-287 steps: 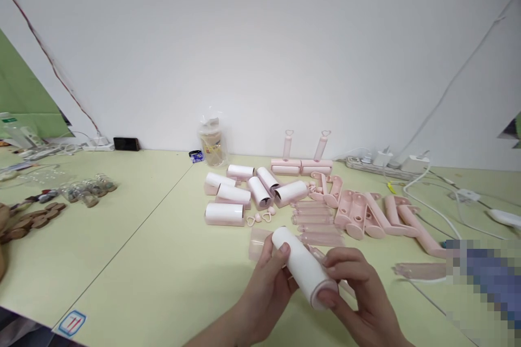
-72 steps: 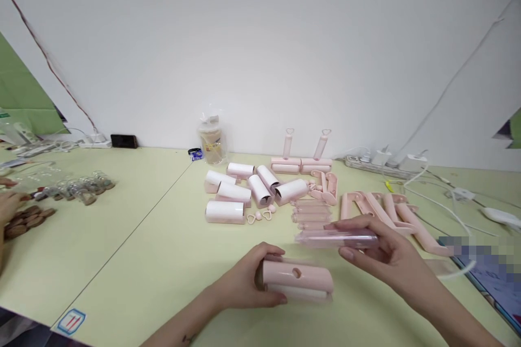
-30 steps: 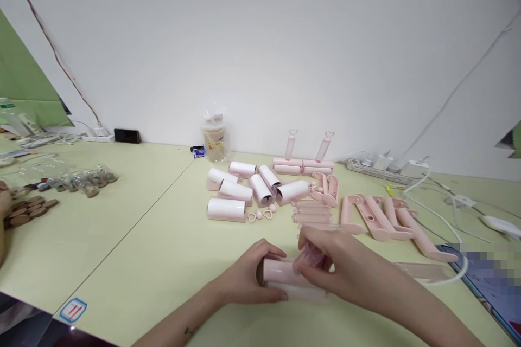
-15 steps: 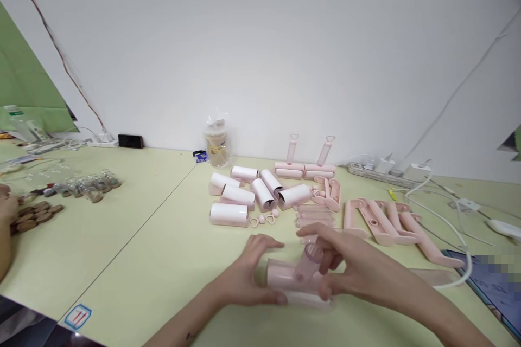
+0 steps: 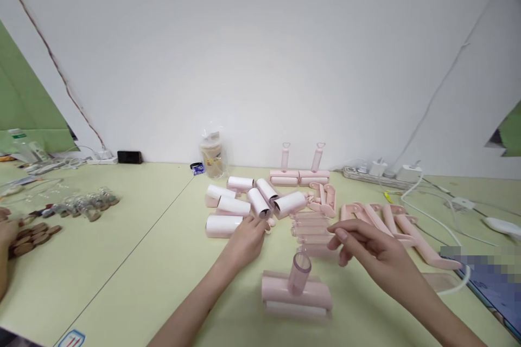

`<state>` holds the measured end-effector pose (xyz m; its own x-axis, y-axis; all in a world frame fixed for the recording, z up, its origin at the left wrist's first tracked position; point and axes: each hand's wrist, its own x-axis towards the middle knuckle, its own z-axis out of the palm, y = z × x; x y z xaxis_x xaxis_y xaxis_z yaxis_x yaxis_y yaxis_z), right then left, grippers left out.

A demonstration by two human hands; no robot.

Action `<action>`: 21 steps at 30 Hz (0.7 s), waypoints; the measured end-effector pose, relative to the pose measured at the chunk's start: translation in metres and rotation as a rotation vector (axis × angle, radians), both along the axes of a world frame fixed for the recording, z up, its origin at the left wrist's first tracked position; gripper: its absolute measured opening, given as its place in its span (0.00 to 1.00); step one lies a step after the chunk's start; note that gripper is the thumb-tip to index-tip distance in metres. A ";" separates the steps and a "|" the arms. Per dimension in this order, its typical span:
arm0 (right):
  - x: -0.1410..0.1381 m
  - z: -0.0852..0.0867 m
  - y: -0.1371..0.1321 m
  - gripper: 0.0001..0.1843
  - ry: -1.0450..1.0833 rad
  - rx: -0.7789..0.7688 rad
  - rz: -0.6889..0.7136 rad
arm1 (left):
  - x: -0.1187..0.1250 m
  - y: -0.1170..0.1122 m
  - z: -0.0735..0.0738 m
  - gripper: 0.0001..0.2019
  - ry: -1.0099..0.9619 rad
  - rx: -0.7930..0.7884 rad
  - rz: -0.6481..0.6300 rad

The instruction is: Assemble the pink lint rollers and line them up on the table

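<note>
In front of me a pink lint roller (image 5: 297,293) stands by itself on the table, its clear pink tube handle (image 5: 300,274) pointing up with an open end. My left hand (image 5: 248,239) has come down by the white paper rolls, fingers bunched together over the small heart-ring caps (image 5: 271,222). Its fingertips hide whatever they pinch. Over the right end of the clear pink tubes (image 5: 311,231) hovers my right hand (image 5: 366,246), fingers loosely bent and apart, holding nothing.
Several white paper rolls (image 5: 228,205) lie beyond my left hand. Two upright lint rollers (image 5: 299,176) stand by the wall. Pink roller frames (image 5: 382,222), cables, a power strip (image 5: 366,176) and a phone (image 5: 484,290) are at right. A co-worker's hand (image 5: 6,233) is far left.
Both hands have let go of the lint roller, which now stands alone. My left hand moved forward to the heart-ring caps; my right hand moved right and away, towards the clear tubes.
</note>
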<state>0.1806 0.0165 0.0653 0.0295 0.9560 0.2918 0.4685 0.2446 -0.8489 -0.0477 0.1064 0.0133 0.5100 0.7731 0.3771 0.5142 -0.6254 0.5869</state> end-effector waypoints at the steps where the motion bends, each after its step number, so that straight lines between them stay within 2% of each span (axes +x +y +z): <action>1: -0.001 0.003 0.001 0.14 -0.037 0.018 0.025 | 0.000 -0.003 0.005 0.09 -0.073 -0.031 0.021; 4: -0.009 0.014 0.006 0.11 -0.180 0.129 0.114 | 0.008 -0.009 0.026 0.08 -0.313 -0.142 0.079; 7: -0.021 0.023 0.018 0.17 -0.382 0.252 0.287 | 0.025 -0.014 0.046 0.13 -0.553 -0.288 0.083; 10: -0.031 0.024 0.031 0.19 -0.415 0.366 0.376 | 0.040 -0.022 0.059 0.15 -1.001 -0.667 0.007; 12: -0.034 0.023 0.036 0.15 -0.342 0.438 0.389 | 0.045 -0.028 0.062 0.16 -1.177 -0.890 -0.053; 14: -0.035 0.023 0.036 0.08 -0.267 0.451 0.358 | 0.044 -0.033 0.059 0.16 -1.149 -0.926 -0.081; 16: -0.034 0.025 0.031 0.03 -0.199 0.397 0.277 | 0.039 -0.037 0.051 0.16 -1.087 -0.834 -0.109; 17: -0.033 0.026 0.028 0.06 -0.164 0.356 0.241 | 0.037 -0.039 0.046 0.18 -1.052 -0.778 -0.150; 19: -0.034 0.027 0.019 0.11 -0.107 0.276 0.213 | 0.032 -0.043 0.036 0.23 -0.966 -0.710 -0.301; 21: -0.037 0.027 0.012 0.13 -0.105 0.219 0.250 | 0.029 -0.049 0.028 0.31 -0.836 -0.749 -0.486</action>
